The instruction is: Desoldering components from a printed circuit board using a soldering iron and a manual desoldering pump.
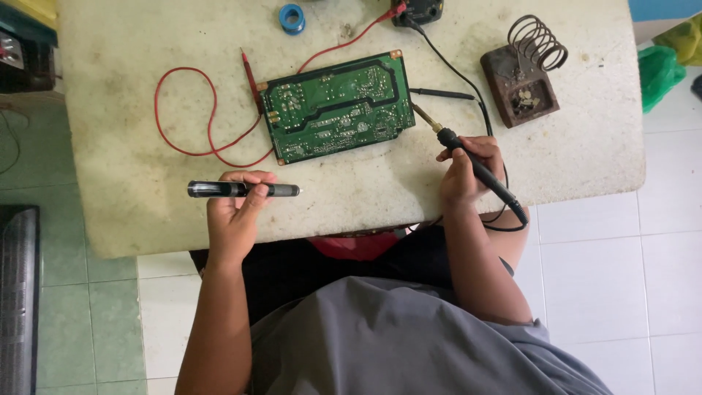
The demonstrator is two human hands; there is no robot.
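Head view, left hand (232, 212) fingers gripping desoldering pump (243, 190), right hand (468, 172) fingers clasping soldering iron (468, 157)

One green circuit board (336, 107), one soldering iron (468, 157), one black desoldering pump (241, 189), one soldering stand (525, 73), one blue solder spool (292, 18), two probes, red (250, 77) and black (442, 93), one multimeter (418, 10)

head view | straight down over table (585, 161) | mid-range (single view, nothing shared)
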